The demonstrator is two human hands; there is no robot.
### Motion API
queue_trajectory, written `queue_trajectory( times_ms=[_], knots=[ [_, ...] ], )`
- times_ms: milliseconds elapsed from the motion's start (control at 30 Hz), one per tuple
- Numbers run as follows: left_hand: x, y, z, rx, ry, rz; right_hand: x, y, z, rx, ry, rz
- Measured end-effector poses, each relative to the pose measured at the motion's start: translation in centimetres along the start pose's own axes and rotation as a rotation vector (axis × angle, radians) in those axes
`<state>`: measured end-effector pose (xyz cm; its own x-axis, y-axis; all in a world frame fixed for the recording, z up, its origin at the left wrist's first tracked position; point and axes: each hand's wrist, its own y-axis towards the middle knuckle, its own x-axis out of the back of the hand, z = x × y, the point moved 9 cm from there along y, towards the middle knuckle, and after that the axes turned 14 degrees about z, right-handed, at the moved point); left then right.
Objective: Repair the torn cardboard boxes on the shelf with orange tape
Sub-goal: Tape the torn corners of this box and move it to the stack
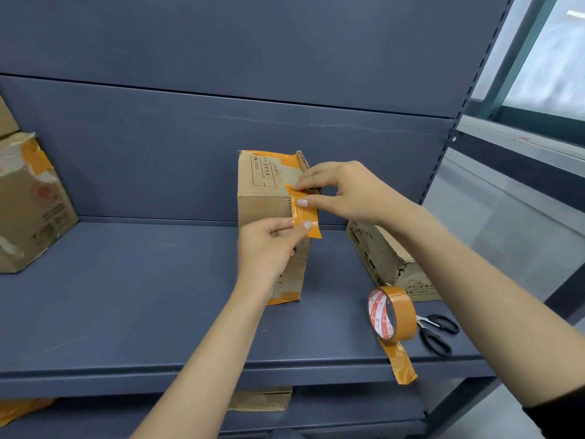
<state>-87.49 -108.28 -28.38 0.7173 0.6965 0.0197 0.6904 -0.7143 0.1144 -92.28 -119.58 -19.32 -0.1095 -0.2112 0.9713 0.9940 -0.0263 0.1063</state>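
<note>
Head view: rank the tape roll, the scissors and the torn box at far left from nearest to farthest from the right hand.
Measured from the right hand:
1. Tape roll, standing on edge on the shelf below the hand, slightly to its right.
2. Scissors, lying just right of the roll near the shelf's front edge.
3. Torn box, at the far left of the shelf, clearly farthest.

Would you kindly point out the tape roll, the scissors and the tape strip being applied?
tape roll (402,312): head view, on its orange outer band.
scissors (438,335): head view, on the black handle loops.
tape strip (305,213): head view, on its middle, between the fingertips.
</note>
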Motion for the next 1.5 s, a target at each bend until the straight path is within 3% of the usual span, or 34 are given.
queue_trajectory(
  times_ms=[300, 467, 600, 700, 833, 900, 1033, 1300, 1500],
  knots=[
    [0.3, 0.5, 1.2, -0.036, -0.028, -0.064, -0.8, -0.5, 0.5, 0.022, -0.077, -0.082],
    [0.3, 0.2, 2.3, 0.048, -0.192, -0.047, -1.0, -0.9, 0.3, 0.054, -0.06, -0.179],
    [0.8, -1.1, 4.0, 0.138, -0.173, -0.022, -1.3, -1.0, -0.2, 0.039, -0.046, -0.198],
    [1.9, -2.4, 2.8, -0.006, 0.014, -0.073, -1.5, -1.2, -0.6, 0.03, -0.007, -0.197],
    [2.0, -3.1, -6.6, -0.54, 0.436, -0.152, -0.8, -1.0, -0.5, 0.078, 0.037, -0.189],
    [1.1, -1.7, -9.5, -0.665, 0.717, -0.136, -0.5, -0.8, -0.3, 0.091, 0.034, -0.182],
    [0.0, 2.7, -8.4, -0.59, 1.044, 0.004, -0.9, -0.8, -0.3, 0.104, -0.013, -0.198],
    [0.6, 1.4, -7.5, -0.845, 1.12, -0.054, -2.5, -1.0, -0.7, 0.112, 0.008, -0.239],
    [-0.2, 1.9, -6.1, -0.813, 1.291, 0.039, -3.7, -1.0, -0.7, 0.141, -0.033, -0.23]
  ],
)
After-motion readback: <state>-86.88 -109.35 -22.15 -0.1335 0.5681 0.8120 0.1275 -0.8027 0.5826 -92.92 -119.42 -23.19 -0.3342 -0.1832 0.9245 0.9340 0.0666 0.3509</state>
